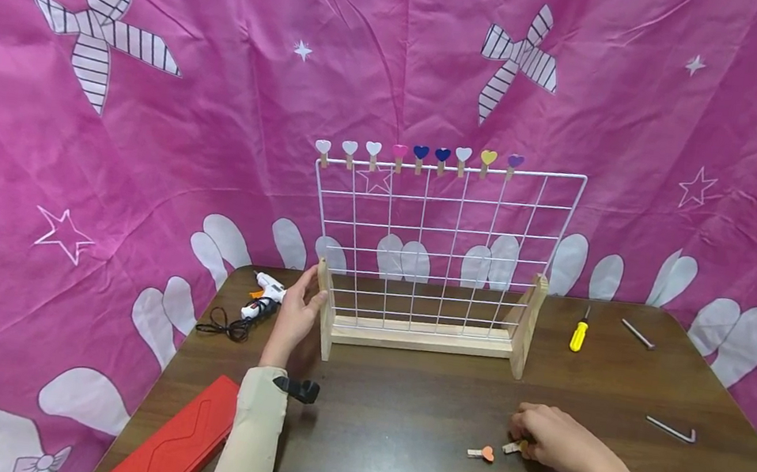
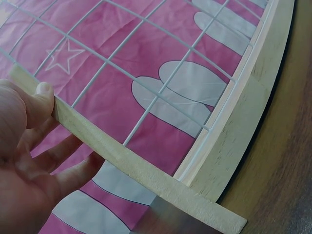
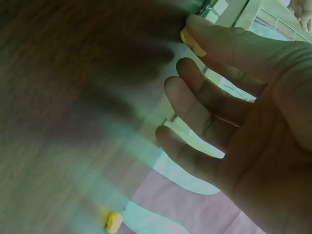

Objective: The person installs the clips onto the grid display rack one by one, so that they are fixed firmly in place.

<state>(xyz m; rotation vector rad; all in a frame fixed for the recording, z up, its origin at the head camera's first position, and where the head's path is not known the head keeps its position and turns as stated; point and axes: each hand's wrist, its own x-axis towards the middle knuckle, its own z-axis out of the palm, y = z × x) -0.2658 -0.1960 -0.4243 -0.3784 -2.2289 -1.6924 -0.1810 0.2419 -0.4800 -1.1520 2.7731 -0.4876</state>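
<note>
My left hand point(image 1: 299, 313) grips the left upright of a wooden stand point(image 1: 422, 343), thumb on the near side and fingers behind in the left wrist view. The stand carries a white wire grid point(image 1: 421, 229). Low over the table at right, my right hand point(image 1: 556, 439) pinches a small wooden clothespin with a yellow heart point(image 3: 195, 45). Its thumb covers part of the heart; the other fingers spread apart. Just left of it lies a clothespin with an orange heart point(image 1: 482, 454). Along the grid's top wire, several heart clothespins point(image 1: 420, 152) are clipped in white, pink, blue, yellow and purple.
Behind the left hand lies a white glue gun point(image 1: 269, 288) with a black cord. A red case point(image 1: 180, 433) sits at the front left. On the right are a yellow screwdriver point(image 1: 578, 336) and metal rods, including a bent one point(image 1: 671, 428). A pink curtain point(image 1: 400, 71) hangs behind the table.
</note>
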